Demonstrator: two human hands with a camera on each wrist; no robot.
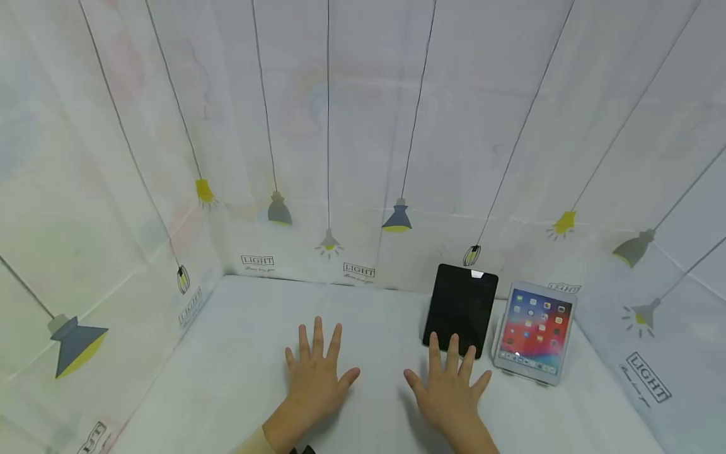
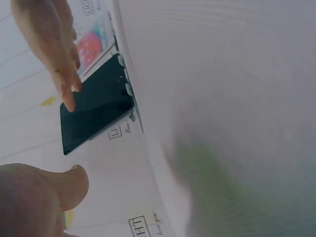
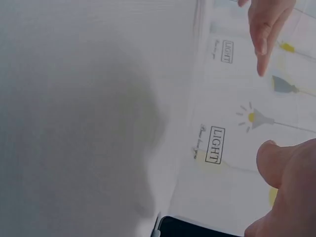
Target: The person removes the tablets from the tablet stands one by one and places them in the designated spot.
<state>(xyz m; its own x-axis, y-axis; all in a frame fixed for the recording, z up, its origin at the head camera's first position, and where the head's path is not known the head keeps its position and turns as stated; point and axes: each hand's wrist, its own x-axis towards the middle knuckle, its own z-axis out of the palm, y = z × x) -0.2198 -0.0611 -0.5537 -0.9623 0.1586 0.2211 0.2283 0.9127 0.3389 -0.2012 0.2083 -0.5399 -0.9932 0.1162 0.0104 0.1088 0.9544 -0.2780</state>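
Fingers spread and back upward, my left hand (image 1: 316, 378) is over the middle of the white table, holding nothing. To its right, my right hand (image 1: 452, 391) has its fingers spread the same way, with a shadow beside it. Its fingertips overlap the lower edge of a dark-screened tablet (image 1: 460, 309) in the head view; the left wrist view shows this tablet (image 2: 96, 103) propped at a tilt. Whether the fingers touch it I cannot tell. Right of that leans a white-framed tablet (image 1: 535, 334), its screen lit with app icons. Only a dark tablet corner (image 3: 192, 228) shows in the right wrist view.
White cloth covers the table (image 1: 227, 353). Behind and at both sides hangs a pale curtain (image 1: 357, 139) printed with lamps and the word LIGHT. The two tablets stand near the table's back right corner, close to the curtain.
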